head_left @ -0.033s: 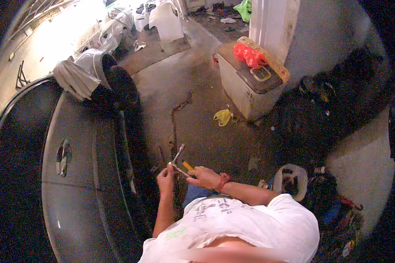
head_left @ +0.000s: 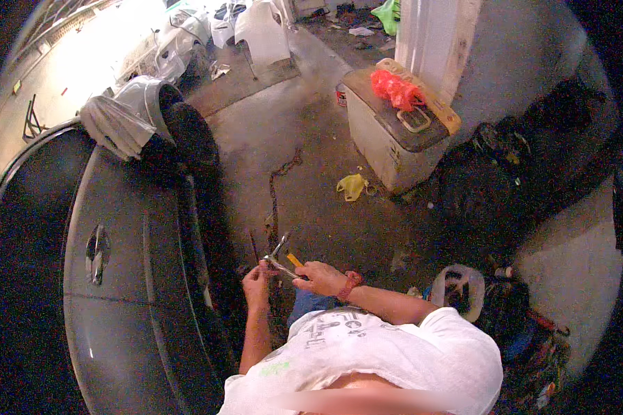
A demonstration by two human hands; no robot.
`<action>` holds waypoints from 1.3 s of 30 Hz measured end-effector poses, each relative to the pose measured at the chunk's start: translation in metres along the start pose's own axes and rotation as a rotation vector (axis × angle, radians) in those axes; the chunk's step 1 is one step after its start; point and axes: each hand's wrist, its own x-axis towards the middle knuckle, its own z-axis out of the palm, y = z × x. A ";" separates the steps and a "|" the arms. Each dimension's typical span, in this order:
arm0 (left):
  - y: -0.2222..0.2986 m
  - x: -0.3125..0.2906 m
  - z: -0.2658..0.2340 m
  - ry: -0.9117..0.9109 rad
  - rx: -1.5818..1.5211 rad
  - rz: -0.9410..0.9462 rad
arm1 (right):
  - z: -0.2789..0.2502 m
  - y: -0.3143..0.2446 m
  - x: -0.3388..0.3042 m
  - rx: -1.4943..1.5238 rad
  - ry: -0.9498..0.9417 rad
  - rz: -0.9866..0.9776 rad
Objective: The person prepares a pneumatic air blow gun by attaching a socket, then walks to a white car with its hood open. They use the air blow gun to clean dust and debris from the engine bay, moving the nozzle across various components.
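Note:
My right hand [head_left: 322, 278] is closed round the handle of a shiny metal tool [head_left: 278, 263], which has a bar at an angle to its handle. A flat yellow piece [head_left: 294, 260] sticks out beside the same hand; its other end is hidden. My left hand [head_left: 256, 282] has its fingertips pinched together right by the tool's left end. Whether they grip the tool or some small part cannot be made out. A thin dark rod [head_left: 253, 245] shows just beyond these fingers. A red band is round my right wrist.
To the left stands a dark car [head_left: 118, 332] with a grey cloth [head_left: 114, 128] draped on it. A white chest [head_left: 377, 145] bearing a red plastic bag [head_left: 394, 90] stands ahead right. A yellow bag [head_left: 351, 187] lies on the floor. A whitish container [head_left: 458, 283] is at the right.
My left hand has drawn slightly left and down, its fingertips lower against the tool's end. The metal tool has tilted and shifted a little; my right hand keeps its hold.

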 end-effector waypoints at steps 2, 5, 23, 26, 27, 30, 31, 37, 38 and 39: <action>0.087 0.154 0.027 0.049 0.020 -0.030 | -0.108 0.049 0.156 0.112 -0.161 0.050; 0.213 0.374 0.080 0.149 -0.079 0.003 | -0.262 0.118 0.352 0.093 -0.293 0.207; 0.905 1.590 0.449 -0.131 0.430 0.339 | -1.183 0.311 1.334 0.280 0.249 0.334; 0.856 1.643 0.451 -0.231 0.659 0.027 | -1.250 0.324 1.414 0.249 0.241 0.467; 0.835 1.640 0.447 -0.272 0.728 -0.012 | -1.268 0.328 1.434 0.232 0.242 0.485; 0.791 1.600 0.426 -0.269 0.641 -0.273 | -1.308 0.330 1.472 0.277 0.255 0.489; 0.784 1.584 0.424 -0.265 0.622 -0.324 | -1.323 0.330 1.475 0.246 0.274 0.490; 0.792 1.537 0.440 -0.270 0.550 -0.457 | -1.375 0.320 1.462 0.128 0.408 0.371; 0.797 1.539 0.446 -0.277 0.544 -0.459 | -1.383 0.324 1.463 0.088 0.464 0.520; 0.800 1.542 0.452 -0.285 0.537 -0.461 | -1.387 0.331 1.460 0.066 0.498 0.487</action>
